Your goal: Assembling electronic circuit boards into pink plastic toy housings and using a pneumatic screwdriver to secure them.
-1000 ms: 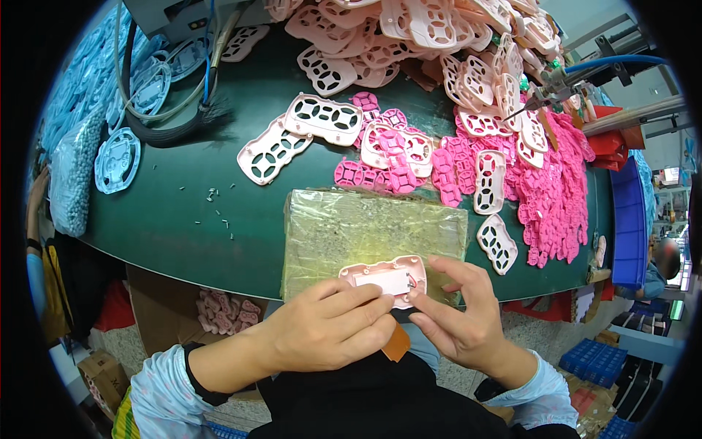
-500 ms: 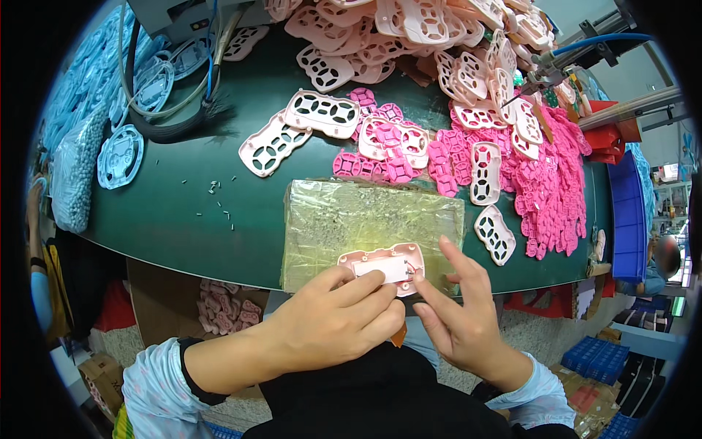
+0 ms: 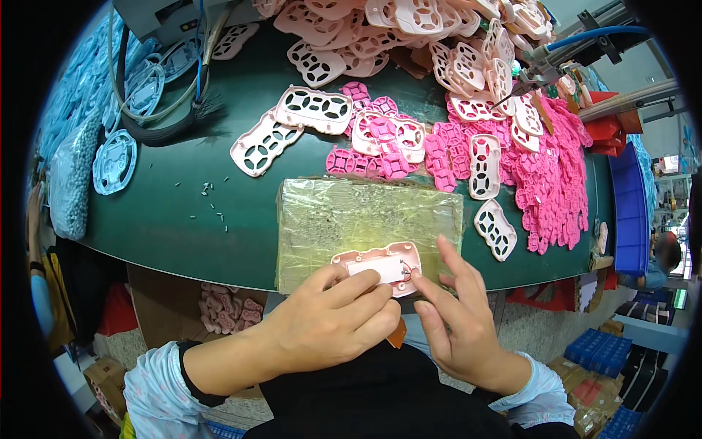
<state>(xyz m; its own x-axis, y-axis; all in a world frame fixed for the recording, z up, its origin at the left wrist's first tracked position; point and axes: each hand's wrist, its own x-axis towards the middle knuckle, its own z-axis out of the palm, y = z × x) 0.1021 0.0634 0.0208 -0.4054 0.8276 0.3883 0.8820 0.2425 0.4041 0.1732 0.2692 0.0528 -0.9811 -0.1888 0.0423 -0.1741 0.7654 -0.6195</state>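
A light pink plastic shell (image 3: 374, 253) lies hollow side up at the near edge of the tape-covered block (image 3: 365, 212). Inside it sits a flat white rectangular box (image 3: 380, 270), with thin wires (image 3: 406, 272) at its right end. My left hand (image 3: 333, 311) grips the shell's near left side, its thumb pressed on the white box. The index fingertip of my right hand (image 3: 464, 318) touches the shell's right end beside the wires. The thumb and other fingers of that hand stand apart, holding nothing. My left fingers hide the shell's lower left part.
Pink perforated covers (image 3: 314, 110) lie beyond the block, with a heap of bright pink parts (image 3: 552, 175) at right. Small metal pins (image 3: 207, 189) are scattered left on the green table (image 3: 175, 234). A blue-hosed metal arm (image 3: 548, 66) reaches in from the upper right.
The view has shifted slightly. Both hands keep nearly the same place on the shell, and the right index fingertip stays by the wires.
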